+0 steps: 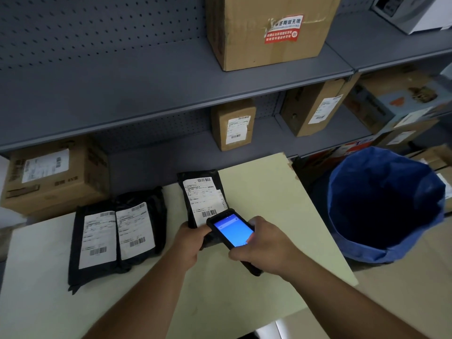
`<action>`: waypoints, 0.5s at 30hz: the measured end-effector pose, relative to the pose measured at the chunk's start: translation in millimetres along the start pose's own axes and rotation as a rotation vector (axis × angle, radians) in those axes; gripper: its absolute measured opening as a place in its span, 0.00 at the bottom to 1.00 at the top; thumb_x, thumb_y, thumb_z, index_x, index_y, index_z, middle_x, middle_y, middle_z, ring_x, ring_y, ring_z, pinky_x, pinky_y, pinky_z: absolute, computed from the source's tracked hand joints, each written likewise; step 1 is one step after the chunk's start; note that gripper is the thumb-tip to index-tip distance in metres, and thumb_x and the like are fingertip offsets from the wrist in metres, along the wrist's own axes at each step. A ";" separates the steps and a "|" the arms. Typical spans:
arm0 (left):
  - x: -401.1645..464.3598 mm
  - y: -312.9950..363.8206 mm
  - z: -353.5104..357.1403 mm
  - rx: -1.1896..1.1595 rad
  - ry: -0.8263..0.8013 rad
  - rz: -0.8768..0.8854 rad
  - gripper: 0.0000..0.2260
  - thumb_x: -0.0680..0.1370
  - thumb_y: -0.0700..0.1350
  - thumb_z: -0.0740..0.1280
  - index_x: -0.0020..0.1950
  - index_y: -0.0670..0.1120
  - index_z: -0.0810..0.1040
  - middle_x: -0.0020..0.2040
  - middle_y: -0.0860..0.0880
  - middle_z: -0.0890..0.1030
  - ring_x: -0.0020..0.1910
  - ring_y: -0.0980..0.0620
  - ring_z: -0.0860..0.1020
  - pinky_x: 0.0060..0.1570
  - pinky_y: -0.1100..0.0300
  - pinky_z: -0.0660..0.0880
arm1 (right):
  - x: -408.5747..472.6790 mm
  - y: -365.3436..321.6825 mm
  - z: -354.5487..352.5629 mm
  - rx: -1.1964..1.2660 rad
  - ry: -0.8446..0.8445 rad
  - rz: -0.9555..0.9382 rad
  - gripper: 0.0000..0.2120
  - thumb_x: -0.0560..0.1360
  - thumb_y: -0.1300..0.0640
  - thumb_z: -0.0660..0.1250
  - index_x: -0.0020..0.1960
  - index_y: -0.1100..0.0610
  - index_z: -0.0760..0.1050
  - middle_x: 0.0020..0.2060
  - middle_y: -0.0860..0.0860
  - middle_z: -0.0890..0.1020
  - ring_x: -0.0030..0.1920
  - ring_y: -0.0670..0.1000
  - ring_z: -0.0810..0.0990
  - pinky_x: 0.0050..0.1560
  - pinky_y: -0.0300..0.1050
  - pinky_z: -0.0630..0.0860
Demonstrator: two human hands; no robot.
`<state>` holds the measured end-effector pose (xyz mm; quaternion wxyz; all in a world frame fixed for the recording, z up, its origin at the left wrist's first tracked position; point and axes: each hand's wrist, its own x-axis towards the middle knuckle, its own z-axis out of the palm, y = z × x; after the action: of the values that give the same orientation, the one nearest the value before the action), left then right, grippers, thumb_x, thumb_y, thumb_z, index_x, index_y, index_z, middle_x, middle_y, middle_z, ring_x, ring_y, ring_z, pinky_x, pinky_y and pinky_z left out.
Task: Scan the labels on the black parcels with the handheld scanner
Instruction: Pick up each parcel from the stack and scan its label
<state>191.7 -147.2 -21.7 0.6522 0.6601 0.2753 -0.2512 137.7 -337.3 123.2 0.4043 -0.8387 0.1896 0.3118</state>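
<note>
Your two forearms rise from the bottom of the frame over the pale table [256,192]. At lower left, two black parcels [115,238] lie side by side, labels up, with bare tabletop around them. At centre your left hand [189,243] grips the near end of a third parcel [203,199]; your right hand [263,248], just beside it, is closed around the handheld scanner [232,231], screen lit, over that label. Off the table's right edge stands a blue-lined bin [386,206].

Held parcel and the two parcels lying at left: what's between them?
Head view: only a bare strip of table separates the held parcel from the nearer left parcel.
</note>
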 end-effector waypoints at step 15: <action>73.2 -22.3 76.6 0.160 0.005 -0.126 0.10 0.81 0.44 0.70 0.59 0.40 0.83 0.48 0.40 0.86 0.37 0.47 0.82 0.24 0.65 0.75 | 24.3 34.0 -30.9 0.063 0.039 0.022 0.22 0.68 0.50 0.79 0.57 0.50 0.73 0.44 0.46 0.80 0.38 0.45 0.77 0.35 0.38 0.73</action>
<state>231.2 -221.2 -90.1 0.5795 0.6922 0.2968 -0.3113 147.6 -383.9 102.5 0.4233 -0.8294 0.2162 0.2935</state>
